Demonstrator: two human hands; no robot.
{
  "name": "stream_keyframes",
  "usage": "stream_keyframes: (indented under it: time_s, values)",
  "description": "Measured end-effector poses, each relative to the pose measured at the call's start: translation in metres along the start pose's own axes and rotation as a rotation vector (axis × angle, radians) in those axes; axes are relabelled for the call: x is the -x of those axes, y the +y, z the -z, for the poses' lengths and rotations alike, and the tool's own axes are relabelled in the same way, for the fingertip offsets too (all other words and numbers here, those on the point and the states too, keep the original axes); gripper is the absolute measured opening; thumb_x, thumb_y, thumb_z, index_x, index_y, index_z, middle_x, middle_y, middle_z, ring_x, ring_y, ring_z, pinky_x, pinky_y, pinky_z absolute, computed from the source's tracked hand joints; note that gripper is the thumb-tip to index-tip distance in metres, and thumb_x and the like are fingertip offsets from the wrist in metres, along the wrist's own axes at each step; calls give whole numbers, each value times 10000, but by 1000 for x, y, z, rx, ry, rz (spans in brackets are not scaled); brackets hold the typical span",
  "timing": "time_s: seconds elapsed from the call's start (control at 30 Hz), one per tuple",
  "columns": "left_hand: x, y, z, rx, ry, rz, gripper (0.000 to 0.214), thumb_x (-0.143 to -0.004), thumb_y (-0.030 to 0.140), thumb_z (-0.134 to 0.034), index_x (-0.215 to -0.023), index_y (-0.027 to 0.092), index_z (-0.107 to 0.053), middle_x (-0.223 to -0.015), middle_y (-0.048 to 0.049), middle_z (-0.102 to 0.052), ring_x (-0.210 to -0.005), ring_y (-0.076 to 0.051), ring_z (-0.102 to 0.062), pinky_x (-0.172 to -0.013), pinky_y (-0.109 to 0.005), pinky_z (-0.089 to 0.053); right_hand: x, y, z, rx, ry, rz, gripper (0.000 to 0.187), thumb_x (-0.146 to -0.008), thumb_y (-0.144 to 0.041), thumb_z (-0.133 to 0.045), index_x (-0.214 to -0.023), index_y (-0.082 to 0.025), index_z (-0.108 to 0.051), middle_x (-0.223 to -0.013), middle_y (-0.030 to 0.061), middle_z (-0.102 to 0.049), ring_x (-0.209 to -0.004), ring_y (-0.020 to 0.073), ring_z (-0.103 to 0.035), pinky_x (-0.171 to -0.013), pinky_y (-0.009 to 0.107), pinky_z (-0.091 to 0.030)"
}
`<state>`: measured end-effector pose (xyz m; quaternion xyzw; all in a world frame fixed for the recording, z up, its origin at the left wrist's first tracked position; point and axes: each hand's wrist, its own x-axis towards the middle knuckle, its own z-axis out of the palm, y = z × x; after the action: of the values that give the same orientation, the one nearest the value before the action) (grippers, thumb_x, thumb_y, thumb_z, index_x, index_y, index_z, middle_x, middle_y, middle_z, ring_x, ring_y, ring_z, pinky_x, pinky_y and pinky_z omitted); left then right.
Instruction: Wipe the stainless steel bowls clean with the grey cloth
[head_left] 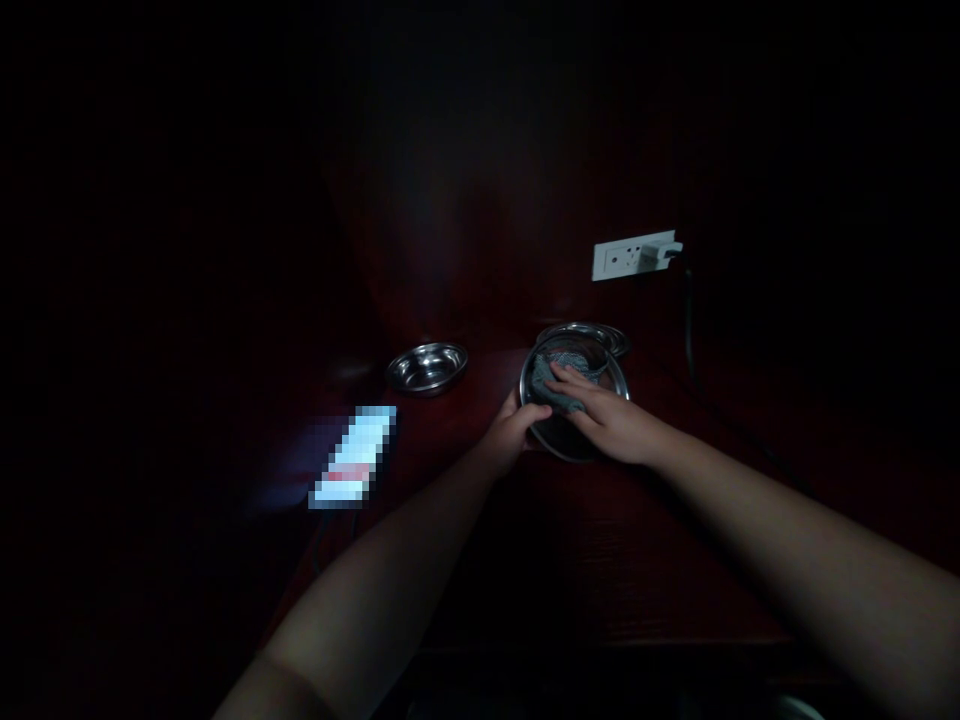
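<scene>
A shiny steel bowl (pixel 564 440) is tilted up above the dark red table, its inside towards me. My left hand (pixel 516 432) grips its left rim, with the thumb over the edge and the other fingers mostly hidden behind. A grey-green cloth (pixel 551 383) lies bunched against the inside of the bowl. Over the cloth, my right hand (pixel 604 415) presses with its fingers extended, holding it against the metal. Just behind the bowl are more steel dishes (pixel 619 340), partly covered by it; how many I cannot tell.
Another steel bowl (pixel 427 370) sits upright to the left. A lit phone (pixel 352 460), its screen blurred, is near the table's left side. On the wall at the right is a white socket plate (pixel 619 260) with a plugged-in adapter; a dark cable (pixel 689 320) hangs down from it.
</scene>
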<state>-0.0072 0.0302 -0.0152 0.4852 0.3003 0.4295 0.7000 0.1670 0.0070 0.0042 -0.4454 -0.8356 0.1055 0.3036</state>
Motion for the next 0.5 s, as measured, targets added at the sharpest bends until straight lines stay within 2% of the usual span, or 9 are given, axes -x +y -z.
stream_keyframes:
  time_s: [0.3,0.5]
  values:
    - [-2,-3,0,-4,9,12,653,-649,277,-673,-1268,273,-463,-1143,-72,-629,-913,-234,-641,-695,-373,-553,0,-1,-1,-11,11,-7,487,-881,-237,-404,-1361,-178,-462,-1521,79,-255,-1401,280,-192,-1142,520,-187]
    - [0,-2,-2,-36,-57,-28,646,-678,331,-684,-1282,300,-457,-1185,-77,-600,-922,-243,-634,-649,-362,-553,1,3,-6,18,13,-13,498,-875,-210,-414,-1371,-170,-449,-1521,91,-257,-1400,271,-185,-1140,498,-203]
